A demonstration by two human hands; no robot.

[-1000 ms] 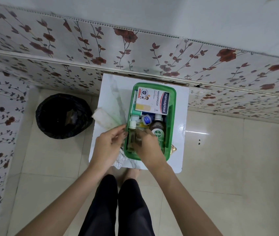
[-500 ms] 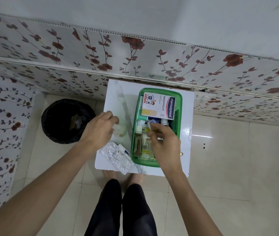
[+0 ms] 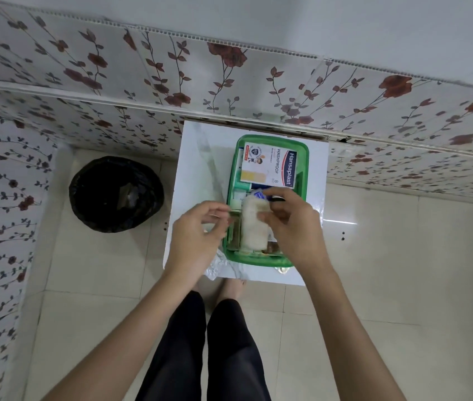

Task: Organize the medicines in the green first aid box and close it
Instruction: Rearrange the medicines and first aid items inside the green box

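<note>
1. Small white table (image 3: 197, 157) with a glossy, faintly marbled top, set against the floral-patterned wall; it serves as the landmark here.
2. Round bin lined with a black plastic bag (image 3: 115, 193), on the pale floor tiles left of the table, apart from it.
3. Green translucent plastic first aid box (image 3: 258, 260), lid off, on the right half of the table top. Packed with cartons and bottles; several too blurred to name.
4. Right hand (image 3: 296, 227) over the box's near right part. Thumb and fingers curled in, pinching the far end of the gauze roll.
5. Left hand (image 3: 197, 230) above the table's near left area, just beside the box wall. Fingers loosely curled, tips toward the roll; whether they touch it, cannot tell.
6. White Hansaplast plaster carton (image 3: 268, 164) with red-and-blue band, lying flat in the box's far end.
7. White gauze roll (image 3: 254, 224), lengthwise in the box's near half, atop other items.
8. Crinkled silver blister strip (image 3: 218, 266) at the table's near edge, partly under the left wrist.
</note>
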